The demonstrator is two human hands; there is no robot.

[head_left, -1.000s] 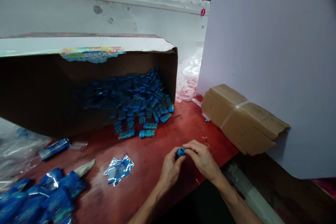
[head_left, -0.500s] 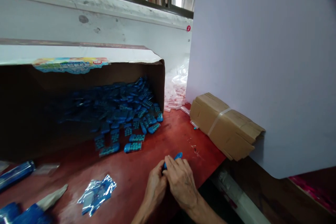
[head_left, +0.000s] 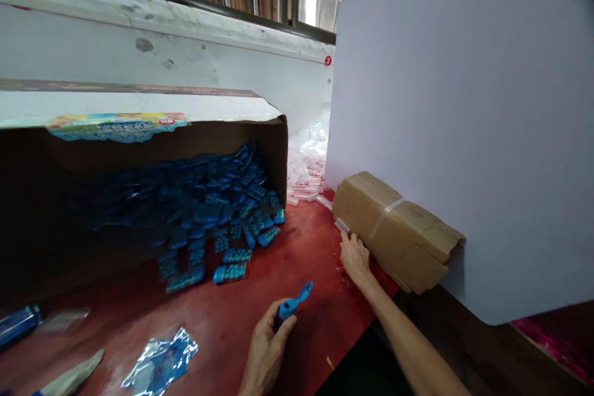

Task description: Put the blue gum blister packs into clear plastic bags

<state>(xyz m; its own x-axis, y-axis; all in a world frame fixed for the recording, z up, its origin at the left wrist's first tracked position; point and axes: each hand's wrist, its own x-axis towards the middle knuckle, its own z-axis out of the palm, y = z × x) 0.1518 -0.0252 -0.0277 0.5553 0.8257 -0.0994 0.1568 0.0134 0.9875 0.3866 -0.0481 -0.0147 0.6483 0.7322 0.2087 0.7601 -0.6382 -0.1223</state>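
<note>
My left hand (head_left: 265,346) is closed around a small blue case (head_left: 292,303) whose hinged lid stands open, low over the red table (head_left: 260,315). My right hand (head_left: 355,257) has reached out to the foot of a taped bundle of flat cardboard (head_left: 399,232); its fingertips rest by a small clear tube (head_left: 342,225) lying there. Whether they grip the tube I cannot make out. A big cardboard box (head_left: 139,136) lying on its side spills many blue cases (head_left: 218,210) onto the table.
A heap of clear plastic tubes (head_left: 309,167) lies behind the box by the wall. A large white board (head_left: 464,124) stands on the right. A crumpled blue foil wrapper (head_left: 160,362) lies at the front left. A barred window runs along the top.
Both hands were together on the blue case. Now only the left holds it, lid open, while the right has moved away to the cardboard bundle. The view has shifted left and up.
</note>
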